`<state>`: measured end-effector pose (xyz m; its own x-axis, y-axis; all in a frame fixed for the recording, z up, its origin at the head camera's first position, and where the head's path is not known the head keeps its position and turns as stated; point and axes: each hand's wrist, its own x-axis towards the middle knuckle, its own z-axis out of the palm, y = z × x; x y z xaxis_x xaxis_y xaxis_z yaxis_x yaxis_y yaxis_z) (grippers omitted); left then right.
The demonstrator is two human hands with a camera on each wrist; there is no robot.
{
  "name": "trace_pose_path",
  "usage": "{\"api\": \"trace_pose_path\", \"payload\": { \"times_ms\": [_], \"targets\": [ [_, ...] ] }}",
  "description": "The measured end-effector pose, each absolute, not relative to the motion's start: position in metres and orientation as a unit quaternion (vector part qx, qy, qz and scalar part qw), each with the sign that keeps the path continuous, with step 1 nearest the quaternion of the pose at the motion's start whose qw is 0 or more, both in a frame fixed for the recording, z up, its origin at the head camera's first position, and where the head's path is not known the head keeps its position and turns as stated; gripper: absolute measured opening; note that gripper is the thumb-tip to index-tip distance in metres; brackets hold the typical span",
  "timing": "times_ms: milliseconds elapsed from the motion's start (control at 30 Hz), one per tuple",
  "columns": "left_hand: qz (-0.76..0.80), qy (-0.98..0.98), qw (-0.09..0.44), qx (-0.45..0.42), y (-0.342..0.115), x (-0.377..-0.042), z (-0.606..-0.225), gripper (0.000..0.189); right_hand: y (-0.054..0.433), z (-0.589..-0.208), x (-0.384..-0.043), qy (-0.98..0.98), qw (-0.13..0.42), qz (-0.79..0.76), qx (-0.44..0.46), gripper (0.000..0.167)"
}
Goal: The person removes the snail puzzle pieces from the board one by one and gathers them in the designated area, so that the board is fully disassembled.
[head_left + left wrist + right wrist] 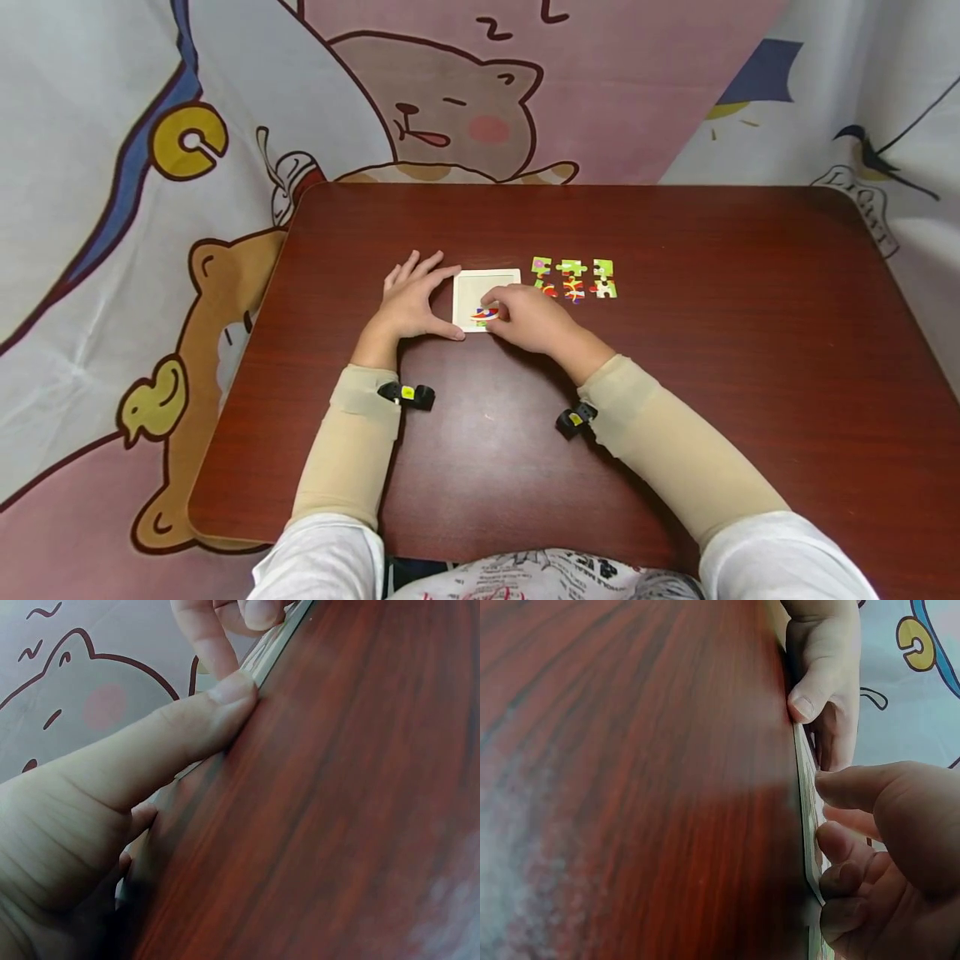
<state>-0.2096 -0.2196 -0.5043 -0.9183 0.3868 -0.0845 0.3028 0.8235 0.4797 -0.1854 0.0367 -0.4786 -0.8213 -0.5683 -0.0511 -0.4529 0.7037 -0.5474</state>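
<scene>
A square white puzzle tray lies on the table with brightly printed jigsaw pieces in its lower part, partly covered by fingers. My left hand is spread along the tray's left side, index fingertip by the upper corner and the thumb straight against the near corner. Over the tray, my right hand has its thumb and index finger curled down around a red, white and blue puzzle piece. In the right wrist view, the fingers rest close at the tray's edge; the piece itself is mostly hidden there.
Several loose jigsaw pieces in green, red and white lie in two rows just right of the tray. The dark red table extends far to the right. Behind it hangs a cloth printed with cartoon bears.
</scene>
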Motion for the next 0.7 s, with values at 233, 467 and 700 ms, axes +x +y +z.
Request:
{"api": "trace_pose_path", "payload": {
  "times_ms": [233,467,700],
  "targets": [
    [0.234,0.951,0.091,0.182,-0.219,-0.210,-0.504,0.121,0.034,-0.477,-0.186,0.919,0.115,-0.259,-0.275,0.026],
    [0.235,0.951,0.090,0.181,-0.219,-0.210,-0.503,0.121,0.032,-0.473,-0.188,0.917,0.136,-0.273,-0.257,0.025],
    [0.236,0.951,0.089,0.181,-0.219,-0.210,-0.505,0.120,0.030,-0.467,-0.189,0.909,0.176,-0.274,-0.261,0.030]
  ]
}}
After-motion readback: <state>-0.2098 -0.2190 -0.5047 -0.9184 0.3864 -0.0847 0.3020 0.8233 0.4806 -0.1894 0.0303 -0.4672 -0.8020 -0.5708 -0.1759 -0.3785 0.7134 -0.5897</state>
